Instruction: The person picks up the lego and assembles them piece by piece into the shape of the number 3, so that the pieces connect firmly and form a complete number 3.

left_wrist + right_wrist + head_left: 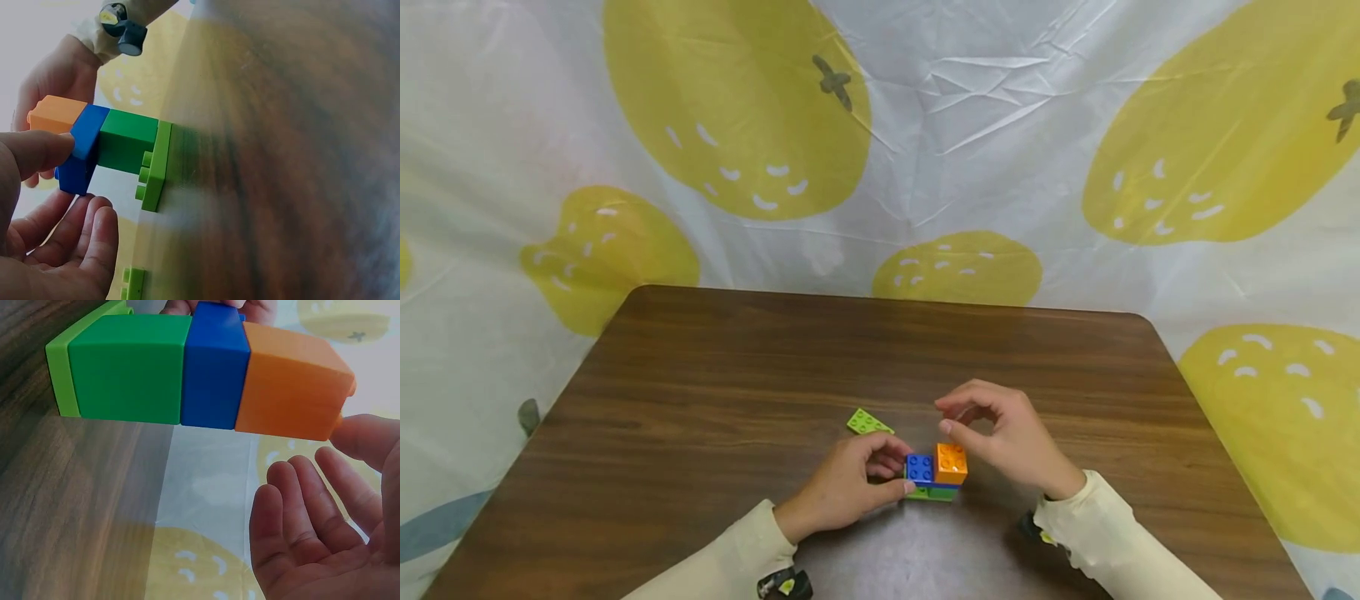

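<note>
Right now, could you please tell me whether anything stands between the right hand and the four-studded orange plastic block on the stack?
Nothing visible does: the right hand is close beside the orange block, and the left hand grips the blue studded plastic block from the other side.

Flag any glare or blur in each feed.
Head: pale glare on the brown wood-grain table near the bottom edge; left wrist: the table smears into soft streaks, but the blue rectangular plastic brick looks fairly sharp; right wrist: clear edges on the orange cube-like plastic brick, the white, yellow-printed cloth behind it washed out.
</note>
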Motion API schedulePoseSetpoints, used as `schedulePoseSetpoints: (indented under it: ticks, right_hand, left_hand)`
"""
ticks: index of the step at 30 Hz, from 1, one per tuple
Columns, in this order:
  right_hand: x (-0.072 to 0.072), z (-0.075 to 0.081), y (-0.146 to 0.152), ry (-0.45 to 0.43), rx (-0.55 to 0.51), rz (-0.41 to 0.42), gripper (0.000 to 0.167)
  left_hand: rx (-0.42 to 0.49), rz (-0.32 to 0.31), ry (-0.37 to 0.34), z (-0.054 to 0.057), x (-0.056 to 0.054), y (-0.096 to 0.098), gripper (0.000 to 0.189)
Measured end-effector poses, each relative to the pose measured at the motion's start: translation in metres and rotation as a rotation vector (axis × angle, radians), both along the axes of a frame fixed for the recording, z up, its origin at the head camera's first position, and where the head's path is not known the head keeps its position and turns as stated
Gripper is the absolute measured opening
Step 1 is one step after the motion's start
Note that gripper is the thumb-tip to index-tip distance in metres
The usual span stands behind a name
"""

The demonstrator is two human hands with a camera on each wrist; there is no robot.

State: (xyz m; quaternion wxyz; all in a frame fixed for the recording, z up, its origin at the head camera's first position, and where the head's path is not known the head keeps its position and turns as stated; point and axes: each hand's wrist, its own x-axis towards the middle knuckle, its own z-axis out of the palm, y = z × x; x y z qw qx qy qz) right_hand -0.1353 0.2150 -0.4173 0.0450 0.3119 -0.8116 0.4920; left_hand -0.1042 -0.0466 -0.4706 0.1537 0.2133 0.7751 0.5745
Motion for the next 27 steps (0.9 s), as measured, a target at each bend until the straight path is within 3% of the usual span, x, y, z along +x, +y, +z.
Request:
schedulePoseSetpoints:
  ticks: [15,27]
  right_hand:
    - [-0.019,-0.01,-0.009,-0.024,0.062,-0.004,0.022]
    - [-0.041,-0.023,-0.022,-0.121,0.133,0.078,0.026]
  left_hand:
    - [-0.004,0.004,0.001,-0.002,0.002,0.0,0.032]
    - [-0.006,0.008,0.016,0.001,0.0,0.001,0.032]
